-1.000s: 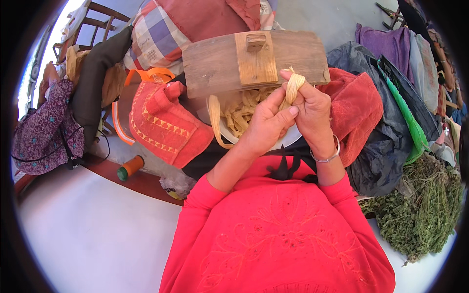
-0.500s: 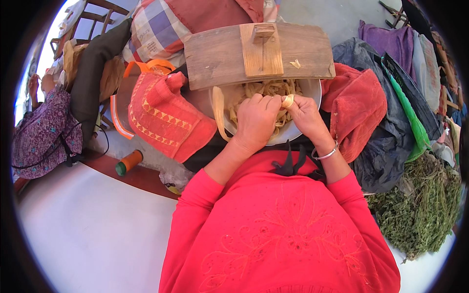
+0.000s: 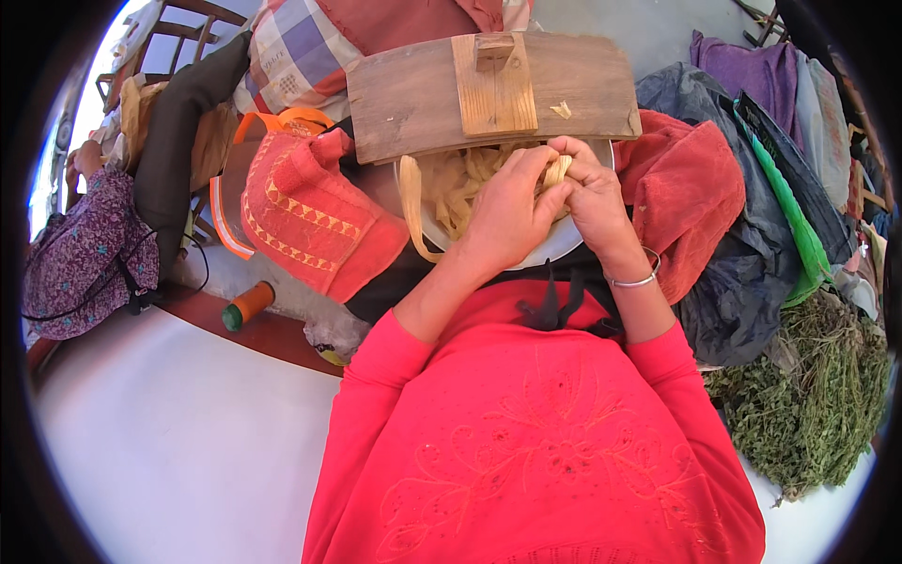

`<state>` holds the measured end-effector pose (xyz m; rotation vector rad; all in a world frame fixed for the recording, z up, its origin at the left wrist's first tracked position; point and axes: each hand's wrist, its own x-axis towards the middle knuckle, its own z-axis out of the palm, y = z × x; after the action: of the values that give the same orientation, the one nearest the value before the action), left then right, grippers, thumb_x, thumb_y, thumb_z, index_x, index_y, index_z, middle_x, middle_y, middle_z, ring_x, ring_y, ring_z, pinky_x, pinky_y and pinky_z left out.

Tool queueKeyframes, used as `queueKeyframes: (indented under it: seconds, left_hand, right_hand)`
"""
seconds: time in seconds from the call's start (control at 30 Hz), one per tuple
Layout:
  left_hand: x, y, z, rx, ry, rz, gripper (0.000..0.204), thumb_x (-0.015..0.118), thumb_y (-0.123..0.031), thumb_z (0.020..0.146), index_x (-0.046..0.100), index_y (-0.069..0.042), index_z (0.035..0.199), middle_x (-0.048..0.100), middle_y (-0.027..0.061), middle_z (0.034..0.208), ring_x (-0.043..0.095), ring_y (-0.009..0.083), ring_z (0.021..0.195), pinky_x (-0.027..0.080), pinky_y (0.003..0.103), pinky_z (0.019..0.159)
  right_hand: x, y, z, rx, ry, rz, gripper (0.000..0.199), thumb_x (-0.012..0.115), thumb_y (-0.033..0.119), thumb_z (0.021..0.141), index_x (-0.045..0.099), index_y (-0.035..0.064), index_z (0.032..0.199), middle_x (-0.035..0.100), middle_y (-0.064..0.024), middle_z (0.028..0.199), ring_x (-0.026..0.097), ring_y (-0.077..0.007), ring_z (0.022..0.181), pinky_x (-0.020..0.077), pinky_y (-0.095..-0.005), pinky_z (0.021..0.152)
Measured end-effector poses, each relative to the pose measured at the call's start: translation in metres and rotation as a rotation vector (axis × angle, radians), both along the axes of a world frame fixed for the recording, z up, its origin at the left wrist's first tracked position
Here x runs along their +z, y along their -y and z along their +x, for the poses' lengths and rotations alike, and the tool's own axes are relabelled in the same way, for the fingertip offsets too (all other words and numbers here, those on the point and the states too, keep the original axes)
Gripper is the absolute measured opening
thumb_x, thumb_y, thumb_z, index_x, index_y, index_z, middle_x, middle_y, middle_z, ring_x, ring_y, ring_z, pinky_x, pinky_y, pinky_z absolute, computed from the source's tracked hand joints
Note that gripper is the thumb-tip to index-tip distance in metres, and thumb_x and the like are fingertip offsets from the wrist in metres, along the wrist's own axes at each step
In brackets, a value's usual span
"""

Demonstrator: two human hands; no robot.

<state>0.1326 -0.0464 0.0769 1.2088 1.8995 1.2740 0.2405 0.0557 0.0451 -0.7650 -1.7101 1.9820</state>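
Both my hands meet over a pale metal basin (image 3: 562, 250) that holds many flat tan strips (image 3: 449, 193). My right hand (image 3: 599, 195) is closed on a small folded tan strip (image 3: 559, 169), its end showing between thumb and fingers. From the other side my left hand (image 3: 507, 205) pinches at the same strip, thumb against it. My left fingertips are partly hidden. One broad strip (image 3: 411, 197) hangs over the basin's left rim. Just behind my hands a curved wooden lid (image 3: 399, 105) with a block handle covers the basin's far part.
Red cloths lie left (image 3: 301, 211) and right (image 3: 684, 202) of the basin. A thread spool (image 3: 252, 304) lies at the left. Dark plastic bags (image 3: 709, 282) and a bundle of dried plants (image 3: 799, 404) are on the right. A checked bag (image 3: 305, 61) stands behind.
My left hand has turned, its thumb and fingers spreading round the strip from above. My right hand has shifted slightly up and right. The strip is now folded more tightly.
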Motion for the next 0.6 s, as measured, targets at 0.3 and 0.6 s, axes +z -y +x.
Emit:
queueKeyframes:
  seconds: [0.3, 0.6]
  left_hand:
    - [-0.012, -0.009, 0.004, 0.185, 0.753, -0.060, 0.023, 0.050, -0.021, 0.094, 0.057, 0.000, 0.091, 0.052, 0.0115, 0.062, 0.056, 0.0236, 0.056, 0.044, 0.035, 0.056]
    - [-0.009, 0.045, -0.021, 0.048, -0.401, 0.048, 0.008, 0.061, -0.006, 0.086, 0.060, -0.002, 0.094, 0.053, 0.0114, 0.072, 0.056, 0.0262, 0.062, 0.044, 0.034, 0.054]
  right_hand:
    - [0.032, -0.003, -0.009, -0.252, -0.005, 0.545, 0.007, 0.063, 0.000, 0.080, 0.067, -0.0029, 0.085, 0.055, -0.0113, 0.106, 0.054, -0.0178, 0.091, 0.0431, -0.0254, 0.080]
    - [0.034, -0.027, -0.013, -0.253, -0.116, 0.000, 0.031, 0.060, 0.027, 0.093, 0.064, 0.0024, 0.112, 0.056, -0.0059, 0.123, 0.049, -0.0132, 0.113, 0.0398, -0.0277, 0.095]
